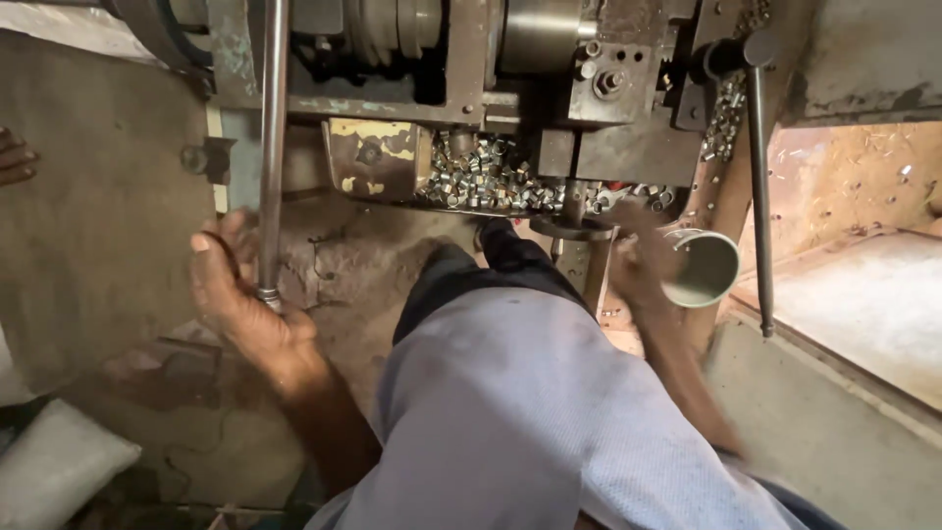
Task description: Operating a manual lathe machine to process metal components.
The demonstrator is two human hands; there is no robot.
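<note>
The small round metal cup (703,268) sits in the clenched right hand (638,265), tipped on its side with its open mouth turned outward, just below the machine's tray (378,162) heaped with small shiny metal rings (486,177). The left hand (235,294) curls loosely round the lower end of a long upright steel rod (272,147), thumb out to the side. Between the two arms lies the person's knee in light cloth (520,393), and a thinner lever rod (760,196) hangs beside the cup.
</note>
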